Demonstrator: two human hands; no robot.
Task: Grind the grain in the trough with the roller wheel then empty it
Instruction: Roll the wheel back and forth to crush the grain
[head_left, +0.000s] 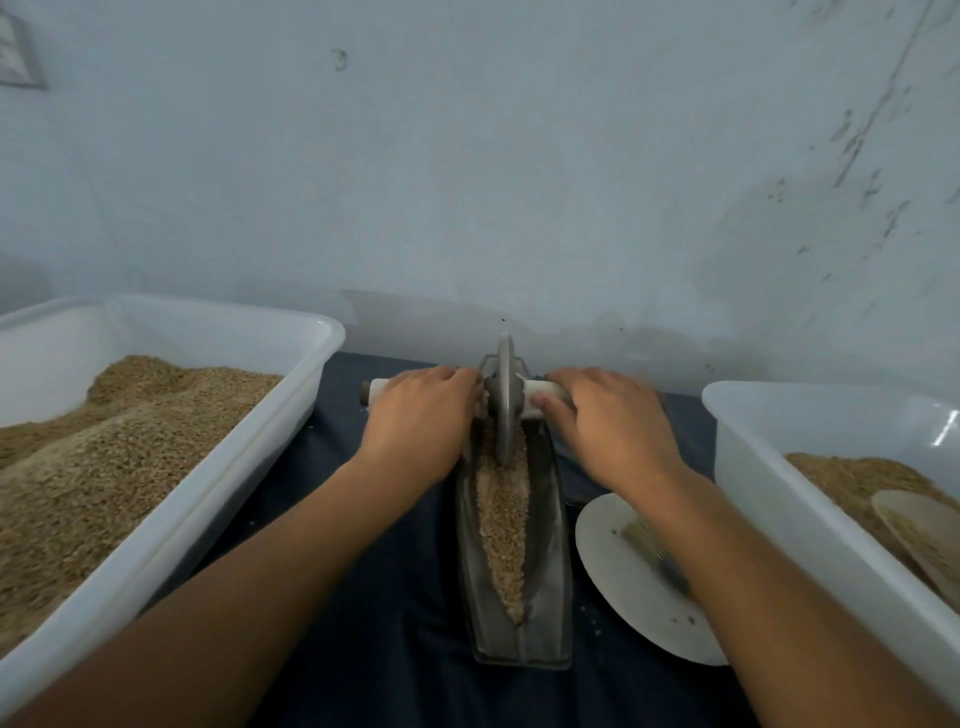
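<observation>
A narrow metal trough (558, 545) lies lengthwise on the dark cloth, with a strip of tan grain (503, 519) along its middle. The grey roller wheel (505, 400) stands upright in the trough's far end, near the wall. A pale handle bar runs through the wheel to both sides. My left hand (421, 415) grips the left handle (375, 388), whose end sticks out past my knuckles. My right hand (613, 421) grips the right handle (543, 388), thumb under the bar. Both forearms reach in from the bottom corners.
A big white tub (291, 410) heaped with grain stands at the left. Another white tub (753, 467) at the right holds grain and a pale scoop (919, 535). A white plate (623, 587) with a small brush (652, 545) lies right of the trough, partly under my right forearm. A wall rises just behind.
</observation>
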